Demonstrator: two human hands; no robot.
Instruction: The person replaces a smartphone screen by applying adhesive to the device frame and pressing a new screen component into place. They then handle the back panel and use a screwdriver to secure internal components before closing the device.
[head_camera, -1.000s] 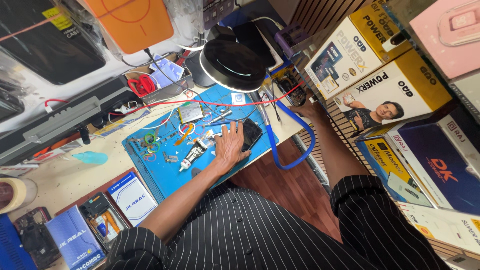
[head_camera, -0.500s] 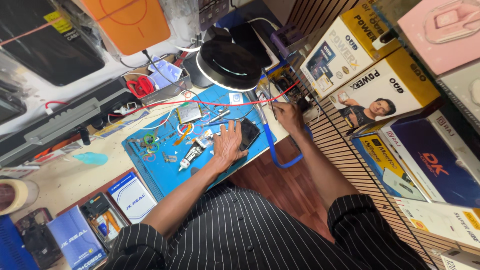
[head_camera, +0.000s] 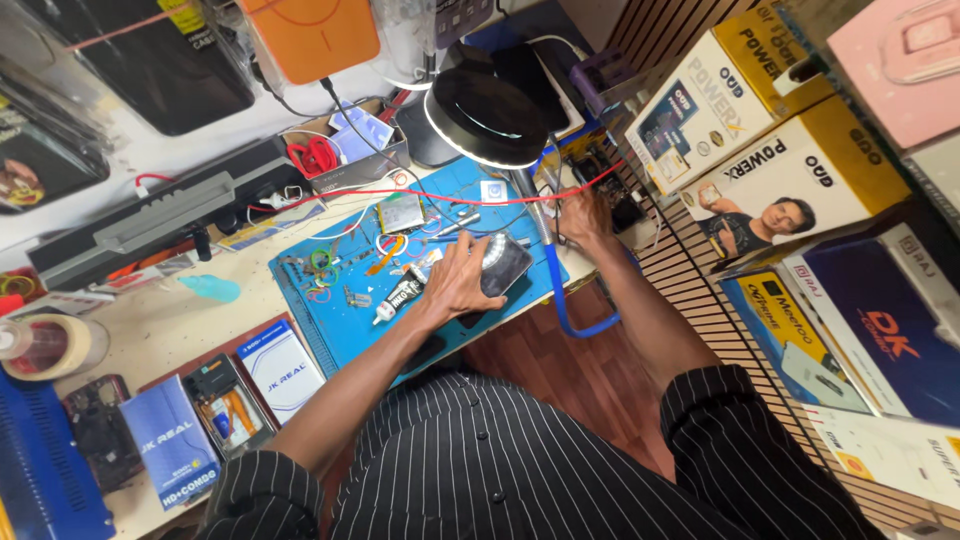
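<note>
Glass-fronted and thin, the phone (head_camera: 503, 268) lies on the blue mat (head_camera: 340, 320) at the bench's near edge: light, stiff, slippery, fragile, best gripped by its long edges. The left hand (head_camera: 458, 283) presses flat on it, fingers spread. The right hand (head_camera: 583, 215) reaches far right among cables; its grip cannot be told. A glue tube (head_camera: 400, 298), lamp (head_camera: 487, 117) and red wire (head_camera: 450, 196) crowd in.

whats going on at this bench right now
A person in a striped shirt sits at a cluttered repair bench. Their left hand presses flat on a dark phone lying on a blue mat, next to a small glue tube and loose coloured wires. Their right hand reaches to the far right edge of the bench, under a round black lamp; what it touches there is too cluttered to tell.
</note>
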